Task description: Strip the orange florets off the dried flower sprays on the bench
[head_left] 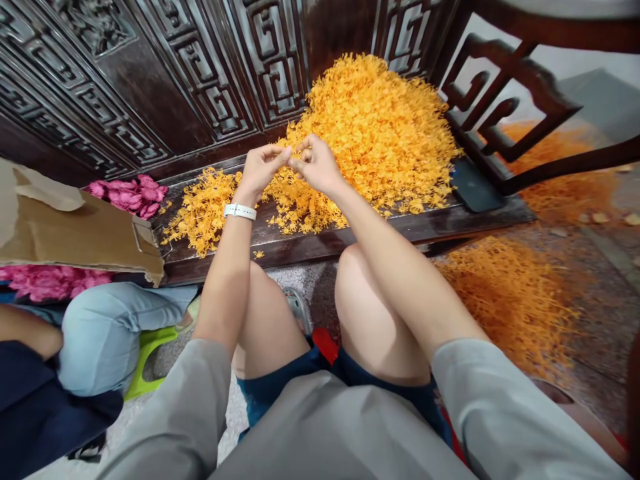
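Head view, looking down over two bare forearms: the left hand (261,170), a white strap watch (240,212) on its wrist, and the right hand (315,163) are raised over a dark carved wooden bench (320,243). Both are narrowed to tight pinches, their fingertips (291,155) meeting in the middle; whether a strand sits between them is too small to tell. Just beyond the hands rises a large heap of fine orange-yellow spiky fibres (375,133), piled against the bench's carved fretwork back (273,63), with a thinner spill of loose orange-yellow strands (203,210) on the seat to the left. (They look dry and nearly weightless, more tangle than solid.) They should handle as light, soft and quick to snag, and the thin spikes may tear if pulled hard, so a small tuft pinched between finger and thumb seems a safer hold than a grab at the heap.

A black smartphone (475,187) lies at the seat's right end, and a wide drift of orange fibres (510,307) covers the floor at right. To the left sit flattened brown cardboard (65,230) and crumpled magenta material (127,197), above a nearby person's knee in pale blue denim (105,337) and a green plastic stool (145,360).
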{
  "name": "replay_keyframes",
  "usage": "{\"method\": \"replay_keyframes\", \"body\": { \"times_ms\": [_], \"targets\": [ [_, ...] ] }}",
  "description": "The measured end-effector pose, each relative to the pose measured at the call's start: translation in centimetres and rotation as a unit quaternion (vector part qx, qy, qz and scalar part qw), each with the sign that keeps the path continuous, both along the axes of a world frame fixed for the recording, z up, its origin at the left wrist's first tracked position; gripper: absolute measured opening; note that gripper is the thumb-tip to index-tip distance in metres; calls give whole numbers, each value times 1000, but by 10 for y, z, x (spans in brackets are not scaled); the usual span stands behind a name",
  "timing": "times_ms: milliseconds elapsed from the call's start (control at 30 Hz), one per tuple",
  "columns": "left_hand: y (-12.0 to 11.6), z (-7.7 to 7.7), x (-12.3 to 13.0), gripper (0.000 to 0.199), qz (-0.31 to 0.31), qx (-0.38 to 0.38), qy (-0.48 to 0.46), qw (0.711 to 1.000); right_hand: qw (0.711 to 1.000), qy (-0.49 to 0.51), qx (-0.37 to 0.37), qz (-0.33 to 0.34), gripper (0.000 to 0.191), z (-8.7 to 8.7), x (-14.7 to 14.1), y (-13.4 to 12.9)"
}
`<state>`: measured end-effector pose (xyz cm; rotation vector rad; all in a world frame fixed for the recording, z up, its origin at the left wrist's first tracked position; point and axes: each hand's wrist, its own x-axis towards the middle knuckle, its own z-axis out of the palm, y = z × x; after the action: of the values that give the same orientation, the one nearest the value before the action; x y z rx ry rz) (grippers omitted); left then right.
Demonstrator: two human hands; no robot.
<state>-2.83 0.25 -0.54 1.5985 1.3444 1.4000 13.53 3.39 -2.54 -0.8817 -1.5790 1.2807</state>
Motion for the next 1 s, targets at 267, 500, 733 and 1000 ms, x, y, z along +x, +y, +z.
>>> {"method": "replay_keyframes", "body": {
  "times_ms": [267, 500, 733, 1000],
  "targets": [
    [10, -1, 5, 28, 117, -26, -91, 989, 996, 11, 32, 88, 38, 23, 2, -17],
    [29, -16, -15, 29, 296, -14, -130, 946, 957, 76, -3, 281, 45, 47, 14, -37],
    [16, -2, -31, 30, 167, -90, -162, 968, 978, 176, -107, 19, 52, 32, 14, -16],
    [11, -4, -2, 21, 115, -47, -115, 986, 997, -37, 10, 60, 40, 9, 4, -9]
  ]
}}
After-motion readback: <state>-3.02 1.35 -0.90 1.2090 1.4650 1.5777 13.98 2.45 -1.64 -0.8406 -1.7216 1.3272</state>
